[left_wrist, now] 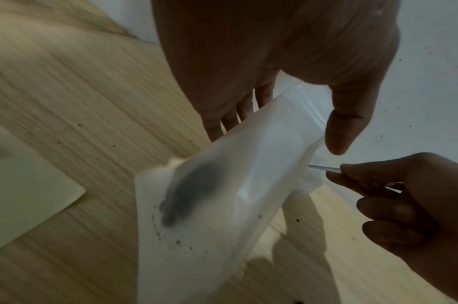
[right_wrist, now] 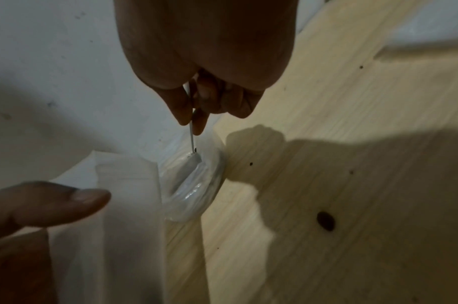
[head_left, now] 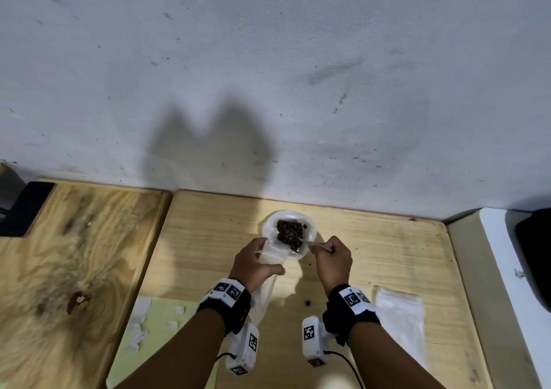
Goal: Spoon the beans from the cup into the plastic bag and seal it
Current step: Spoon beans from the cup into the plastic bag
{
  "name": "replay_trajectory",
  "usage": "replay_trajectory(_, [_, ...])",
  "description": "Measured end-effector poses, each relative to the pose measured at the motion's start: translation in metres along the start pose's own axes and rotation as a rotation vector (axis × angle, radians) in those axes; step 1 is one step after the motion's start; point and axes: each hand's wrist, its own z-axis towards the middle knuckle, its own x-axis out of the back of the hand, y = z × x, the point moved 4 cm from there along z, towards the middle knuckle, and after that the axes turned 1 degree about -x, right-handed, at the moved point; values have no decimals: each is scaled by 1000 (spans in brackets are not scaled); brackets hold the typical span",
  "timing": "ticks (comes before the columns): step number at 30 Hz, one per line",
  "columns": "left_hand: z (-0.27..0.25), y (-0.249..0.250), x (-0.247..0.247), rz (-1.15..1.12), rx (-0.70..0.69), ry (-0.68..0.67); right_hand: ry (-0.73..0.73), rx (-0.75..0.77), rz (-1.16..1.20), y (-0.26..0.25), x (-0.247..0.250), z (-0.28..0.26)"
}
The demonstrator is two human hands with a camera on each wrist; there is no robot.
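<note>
Beans (head_left: 308, 303) lie loose on table (head_left: 387, 248) beside spare bag (head_left: 399, 314).

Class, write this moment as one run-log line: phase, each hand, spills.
phase: scooping | left hand: holds plastic bag | right hand: pinches spoon in beans, cup | spill: loose bean on table

Matt grained wood table (head_left: 372, 257); frosted plastic bag (left_wrist: 222, 205); glossy clear plastic cup (right_wrist: 196, 191); shiny metal spoon (head_left: 310, 242).
</note>
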Motion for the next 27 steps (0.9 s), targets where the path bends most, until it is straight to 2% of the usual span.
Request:
replay_trajectory(6, [2,1,0,25,-4,-17,-8,-259,174,16,4,8])
replay_trajectory(11, [-1,2,1,20,-26,6,-30,-325,289,16,18,11])
replay_trajectory(22, [-9,0,-1,-5,-87,59,-165,-111,370,-2,54,-2])
replay_trajectory(27, [-13,-2,-4,25,-91,46,-188,71,306,-18,63,-17])
